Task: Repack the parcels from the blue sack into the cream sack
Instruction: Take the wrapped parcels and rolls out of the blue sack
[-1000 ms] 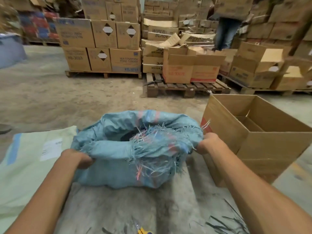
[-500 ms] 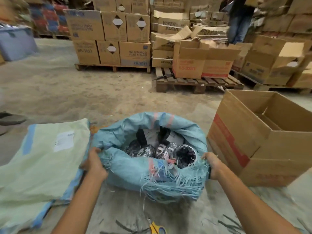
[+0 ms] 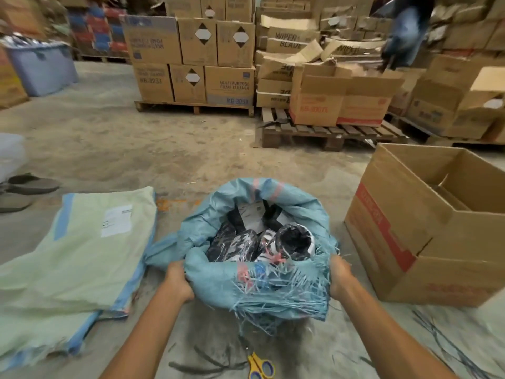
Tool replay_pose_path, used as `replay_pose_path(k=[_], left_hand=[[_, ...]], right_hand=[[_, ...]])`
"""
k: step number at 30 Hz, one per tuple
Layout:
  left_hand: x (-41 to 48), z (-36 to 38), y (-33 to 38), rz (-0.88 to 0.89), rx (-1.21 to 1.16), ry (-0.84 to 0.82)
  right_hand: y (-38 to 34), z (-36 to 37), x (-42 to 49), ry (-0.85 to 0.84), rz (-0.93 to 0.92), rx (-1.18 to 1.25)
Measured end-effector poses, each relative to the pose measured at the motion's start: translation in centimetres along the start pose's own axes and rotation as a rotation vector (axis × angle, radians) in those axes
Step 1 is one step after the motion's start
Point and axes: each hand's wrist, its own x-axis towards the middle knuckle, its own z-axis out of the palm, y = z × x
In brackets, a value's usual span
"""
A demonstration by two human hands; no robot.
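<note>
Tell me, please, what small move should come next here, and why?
Probably free the right hand and lift out a top black parcel. Both hands grip the blue sack at its frayed rim, its mouth is open, parcels lie exposed, and the cream sack lies flat on the left.

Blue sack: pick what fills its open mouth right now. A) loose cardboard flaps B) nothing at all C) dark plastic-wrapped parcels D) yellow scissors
C: the blue sack, its rim gripped by the left hand and the right hand, shows dark plastic-wrapped parcels inside, one with a white label.
</note>
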Motion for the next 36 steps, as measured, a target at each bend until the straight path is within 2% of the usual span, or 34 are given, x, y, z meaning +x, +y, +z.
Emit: replay_pose_path(k=[4, 7, 10, 13, 15, 17, 18, 20, 21, 23, 25, 28, 32, 36], left_hand=[[0.7, -0.2, 0.0, 0.053, -0.031, 0.029], [1.7, 0.3, 1.1, 0.159, -0.002, 0.05], [7.3, -0.1, 1.4, 0.225, 0.017, 0.145], [2.5, 1.7, 3.4, 0.252, 0.091, 0.263], [-1.7, 3.1, 4.3, 0.39, 0.323, 0.438], [-3.4, 3.6, 4.8, 0.7, 0.598, 0.553], [-3.4, 3.9, 5.0, 0.854, 0.702, 0.543], [-2.7, 4.6, 5.5, 1.033, 0.837, 0.349], [-2.3, 5.2, 5.7, 1.044, 0.887, 0.218], [-1.8, 6.8, 5.9, 0.945, 1.025, -0.006], [-0.9, 7.9, 5.8, 0.801, 1.181, -0.107], [1.4, 8.3, 5.2, 0.654, 1.363, -0.082], [3.9, 8.6, 4.5, 0.567, 1.605, -0.005], [6.2, 10.0, 4.4, 0.531, 1.88, 0.014]], right_hand=[[-0.8, -0.5, -0.6, 0.032, -0.061, -0.166], [-2.2, -0.4, -0.5, 0.085, -0.178, -0.412], [-3.5, -0.2, -1.2, 0.108, -0.291, -0.66], [-4.7, 0.3, -3.6, 0.167, -0.369, -0.937], [-5.2, 0.7, -4.7, 0.276, -0.455, -1.056], [-5.8, 1.5, -5.5, 0.333, -0.651, -1.072], [-6.1, 2.0, -5.7, 0.338, -0.765, -1.059], [-6.9, 3.1, -6.2, 0.308, -0.969, -1.038], [-7.5, 3.9, -6.7, 0.274, -1.051, -1.053], [-8.2, 6.0, -7.1, 0.165, -1.14, -1.127], [-8.4, 8.7, -7.6, 0.024, -1.145, -1.245], [-7.5, 13.2, -6.4, -0.125, -1.023, -1.395], [-5.9, 17.9, -2.9, -0.211, -0.804, -1.486], [-4.2, 20.7, 1.2, -0.296, -0.561, -1.674]])
